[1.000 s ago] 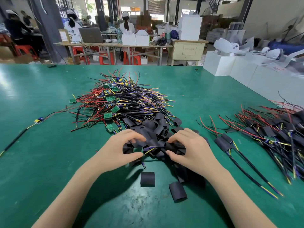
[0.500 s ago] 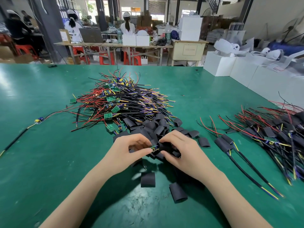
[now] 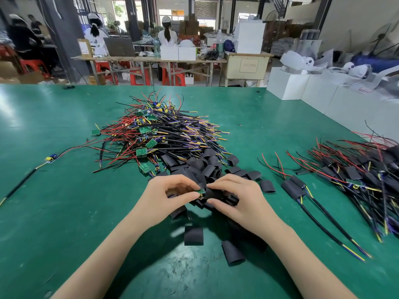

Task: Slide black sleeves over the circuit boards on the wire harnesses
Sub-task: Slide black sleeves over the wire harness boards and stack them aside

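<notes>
Left hand (image 3: 170, 196) pinching a board (image 3: 202, 192), right hand (image 3: 238, 199) gripping a sleeve (image 3: 212, 194); sleeved harnesses (image 3: 356, 175) right, many bare harnesses (image 3: 164, 134) remain.

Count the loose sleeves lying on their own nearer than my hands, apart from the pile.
2. One sleeve lies flat just below the left hand; the other lies tilted to its right, below the right hand. More may hide under the hands.
</notes>
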